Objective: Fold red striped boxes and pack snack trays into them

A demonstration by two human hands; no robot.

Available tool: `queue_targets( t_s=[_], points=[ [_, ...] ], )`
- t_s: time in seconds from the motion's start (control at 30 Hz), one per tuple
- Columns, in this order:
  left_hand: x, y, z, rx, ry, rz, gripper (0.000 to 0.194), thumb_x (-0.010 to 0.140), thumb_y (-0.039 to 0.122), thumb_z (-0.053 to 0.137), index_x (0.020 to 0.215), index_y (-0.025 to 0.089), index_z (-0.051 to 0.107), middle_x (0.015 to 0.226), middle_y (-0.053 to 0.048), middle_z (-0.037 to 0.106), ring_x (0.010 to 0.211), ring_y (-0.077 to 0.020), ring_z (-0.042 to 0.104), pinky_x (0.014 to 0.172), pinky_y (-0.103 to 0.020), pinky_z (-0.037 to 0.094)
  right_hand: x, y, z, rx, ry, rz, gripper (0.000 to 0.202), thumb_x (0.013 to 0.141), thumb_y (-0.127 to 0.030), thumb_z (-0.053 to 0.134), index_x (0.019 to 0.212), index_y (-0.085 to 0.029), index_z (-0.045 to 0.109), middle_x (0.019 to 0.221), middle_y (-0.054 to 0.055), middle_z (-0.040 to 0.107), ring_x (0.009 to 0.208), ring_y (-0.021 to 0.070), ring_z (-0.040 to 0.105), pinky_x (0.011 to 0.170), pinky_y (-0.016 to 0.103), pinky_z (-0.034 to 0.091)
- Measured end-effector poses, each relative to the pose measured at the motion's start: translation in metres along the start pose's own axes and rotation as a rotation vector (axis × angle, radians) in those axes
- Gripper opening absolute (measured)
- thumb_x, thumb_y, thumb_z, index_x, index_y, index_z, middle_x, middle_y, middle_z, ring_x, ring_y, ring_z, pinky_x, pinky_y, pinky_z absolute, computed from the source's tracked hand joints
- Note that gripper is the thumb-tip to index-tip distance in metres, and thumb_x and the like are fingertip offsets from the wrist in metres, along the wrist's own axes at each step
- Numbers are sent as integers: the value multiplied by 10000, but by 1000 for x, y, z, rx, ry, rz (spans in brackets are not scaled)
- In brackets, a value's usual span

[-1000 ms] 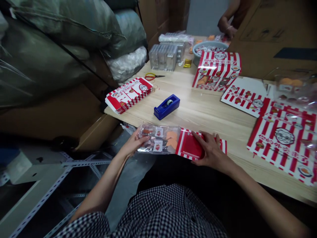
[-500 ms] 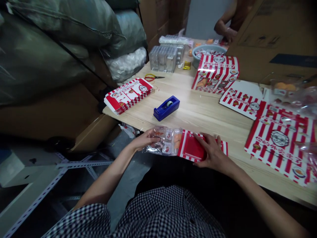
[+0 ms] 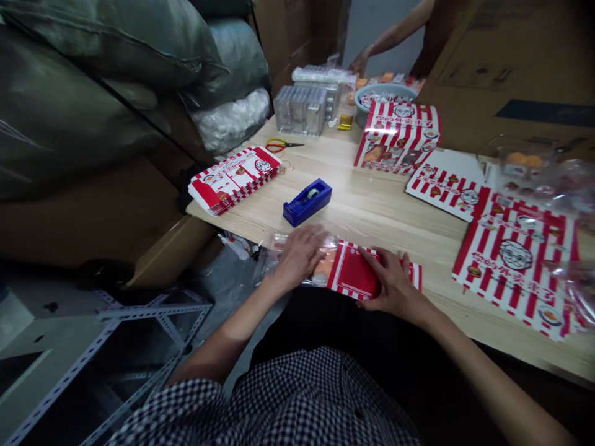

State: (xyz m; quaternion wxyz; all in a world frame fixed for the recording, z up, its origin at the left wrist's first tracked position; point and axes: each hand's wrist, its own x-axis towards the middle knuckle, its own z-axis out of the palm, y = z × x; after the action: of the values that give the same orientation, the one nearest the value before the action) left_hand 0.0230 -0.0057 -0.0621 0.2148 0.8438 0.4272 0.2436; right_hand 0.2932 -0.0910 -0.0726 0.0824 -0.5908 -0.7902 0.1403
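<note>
A red-and-white striped carton sleeve [image 3: 351,271] lies at the table's near edge. My right hand [image 3: 394,282] grips across it, thumb by the lower edge and fingers over the top. From the sleeve's left end sticks out a clear plastic pack [image 3: 326,263] with orange pieces inside. My left hand [image 3: 300,257] rests over this pack, fingers stretched and slightly blurred, covering much of it. Just beyond the hands stands a blue tape dispenser [image 3: 307,203].
Flat striped cartons [image 3: 235,176] are stacked at the left, near scissors [image 3: 283,145]. Clear boxes [image 3: 300,110], a grey-blue bowl [image 3: 385,96] and an upright striped box [image 3: 397,137] stand at the back. More printed cartons [image 3: 515,260] lie right. Another person's arm [image 3: 395,34] reaches in behind.
My left hand has let go of the pack's left end and moved right, on top of it. My right hand stays on the sleeve. The other person's arm has swung left.
</note>
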Motion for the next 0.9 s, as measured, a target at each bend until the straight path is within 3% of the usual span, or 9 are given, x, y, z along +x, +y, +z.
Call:
queue_targets(
  t_s=[0.07, 0.17, 0.37, 0.47, 0.57, 0.6, 0.67, 0.73, 0.9],
  points=[
    [9, 1, 17, -72, -99, 43, 377, 973, 297, 541, 1346, 272, 591, 1398, -90, 602, 1366, -265, 464, 1187, -521, 191, -1, 1, 2, 1, 4, 6, 1078, 709, -514, 744, 1586, -247, 177, 1447, 242, 346, 1379, 476, 342, 1109, 768, 75],
    [14, 1, 29, -122, -107, 18, 339, 978, 317, 535, 1299, 265, 630, 1335, -89, 641, 1331, -249, 499, 1192, -525, 150, -1, 2, 5, 6, 23, 13, 1110, 688, -525, 761, 1587, -269, 162, 1448, 231, 343, 1378, 474, 341, 1109, 766, 72],
    [23, 10, 29, -326, -129, 47, 235, 909, 177, 580, 1107, 233, 694, 1179, -68, 710, 1157, -216, 637, 1221, -529, 128, -3, 4, 4, 19, 22, 0, 1126, 693, -501, 771, 1590, -324, 113, 1449, 209, 337, 1382, 464, 339, 1110, 761, 70],
    [11, 4, 2, -324, 71, -8, 240, 915, 203, 577, 1140, 223, 659, 1252, -84, 674, 1201, -223, 605, 1199, -480, 248, -3, 5, 3, 9, 13, -4, 1099, 714, -534, 753, 1589, -302, 129, 1449, 219, 329, 1380, 465, 340, 1112, 763, 66],
    [-22, -14, -36, -139, 401, -243, 276, 898, 265, 613, 1163, 204, 655, 1286, -118, 626, 1234, -265, 556, 1131, -437, 356, -2, 4, 4, 7, 11, -14, 1105, 722, -550, 739, 1592, -299, 107, 1454, 220, 324, 1378, 476, 336, 1106, 770, 54],
    [-34, -21, -46, -108, 433, -334, 287, 877, 283, 641, 1150, 202, 670, 1220, -117, 653, 1171, -275, 586, 1094, -432, 392, -1, 4, 4, 10, 16, -16, 1116, 716, -546, 742, 1594, -303, 96, 1455, 219, 327, 1376, 482, 334, 1104, 773, 52],
    [-53, -32, -54, -203, 373, -497, 293, 827, 302, 700, 1104, 207, 711, 1029, -90, 715, 951, -262, 657, 971, -397, 478, 1, 3, 3, 20, 25, -10, 1136, 699, -525, 755, 1595, -308, 91, 1448, 217, 343, 1369, 494, 338, 1097, 779, 56],
    [-62, -35, -48, -399, 288, -592, 297, 789, 302, 740, 1071, 208, 742, 904, -67, 746, 796, -236, 670, 854, -358, 518, 2, 1, 2, 35, 30, -3, 1137, 692, -505, 760, 1595, -316, 96, 1441, 213, 357, 1359, 494, 351, 1092, 783, 65],
    [-45, 0, -17, -670, 145, -520, 348, 839, 341, 708, 1160, 211, 738, 946, -69, 775, 812, -243, 695, 781, -350, 541, -1, -4, -4, 71, 70, -7, 1100, 708, -542, 749, 1587, -356, 114, 1463, 174, 335, 1380, 461, 340, 1118, 753, 42]
  ],
)
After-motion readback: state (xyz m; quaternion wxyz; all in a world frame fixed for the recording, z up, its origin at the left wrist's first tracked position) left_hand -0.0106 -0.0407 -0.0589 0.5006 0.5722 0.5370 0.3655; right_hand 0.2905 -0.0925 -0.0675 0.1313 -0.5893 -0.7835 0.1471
